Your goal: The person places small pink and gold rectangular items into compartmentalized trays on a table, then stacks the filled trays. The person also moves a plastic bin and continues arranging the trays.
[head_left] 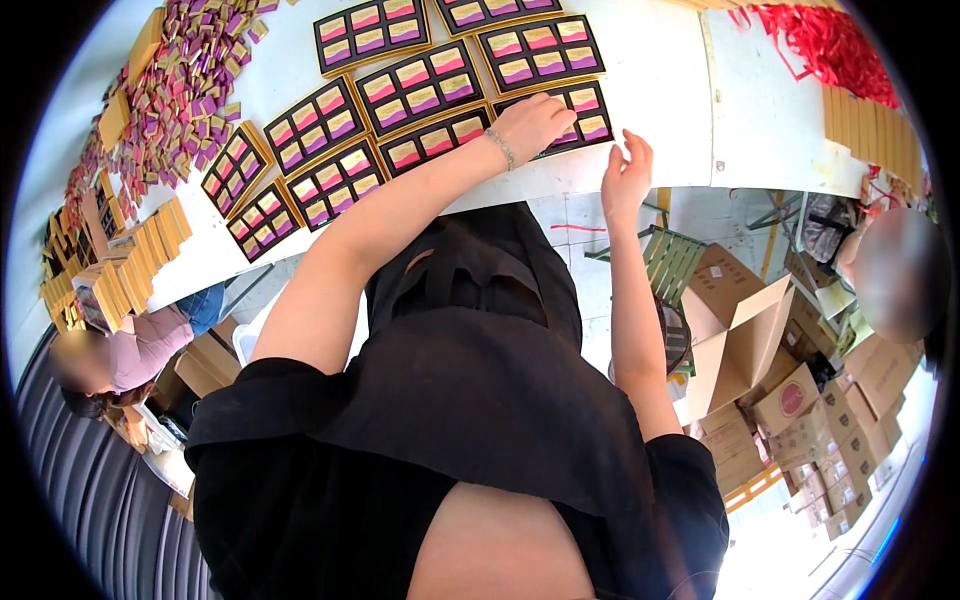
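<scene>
My left hand (537, 124) reaches over the near right gift box (590, 118), a black tray with gold edges. Its fingers are bent together over the small pink, purple and gold wrapped pieces; whatever they hold is hidden beneath them. My right hand (627, 178) hovers at the table's front edge, just right of that box, fingers loosely curled and apart, with nothing seen in them. Under my left forearm lies another filled box (432, 142), partly covered. More such boxes stand in rows, including a middle box (418, 84) and a back right box (541, 52).
A heap of loose wrapped pieces (185, 100) covers the table's left. Gold box sleeves (150, 255) stand at the left edge, more sleeves (870, 135) at the right beside red ribbon (835, 45). Cardboard cartons (740, 340) fill the floor at right. Two people are nearby, one each side.
</scene>
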A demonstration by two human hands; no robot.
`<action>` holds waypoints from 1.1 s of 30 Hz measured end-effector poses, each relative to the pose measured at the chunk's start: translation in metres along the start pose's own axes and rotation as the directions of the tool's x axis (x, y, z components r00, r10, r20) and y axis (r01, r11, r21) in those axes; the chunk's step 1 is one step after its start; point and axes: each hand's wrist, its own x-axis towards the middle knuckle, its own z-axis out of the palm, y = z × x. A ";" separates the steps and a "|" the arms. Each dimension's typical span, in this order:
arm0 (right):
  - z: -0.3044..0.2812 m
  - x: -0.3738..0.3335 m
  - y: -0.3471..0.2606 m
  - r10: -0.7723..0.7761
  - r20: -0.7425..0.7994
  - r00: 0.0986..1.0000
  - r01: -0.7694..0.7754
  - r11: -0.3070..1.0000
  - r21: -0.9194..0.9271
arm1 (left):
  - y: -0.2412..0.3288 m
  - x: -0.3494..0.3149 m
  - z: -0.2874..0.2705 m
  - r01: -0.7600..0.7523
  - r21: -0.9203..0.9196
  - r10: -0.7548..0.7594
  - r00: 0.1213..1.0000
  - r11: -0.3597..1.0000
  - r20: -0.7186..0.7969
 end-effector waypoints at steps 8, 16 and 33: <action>0.010 -0.019 0.019 -0.358 0.373 0.856 0.497 0.767 -0.406 | 0.039 -0.049 0.009 -0.075 0.475 0.016 0.992 0.877 0.126; 0.008 -0.017 0.024 -0.365 0.433 0.824 0.540 0.737 -0.406 | 0.042 -0.050 0.026 -0.058 0.505 0.032 0.998 0.861 0.061; 0.160 0.220 -0.187 -0.758 0.370 0.537 0.827 0.560 -0.051 | -0.151 -0.077 -0.201 0.595 0.445 -0.629 0.773 0.669 -0.088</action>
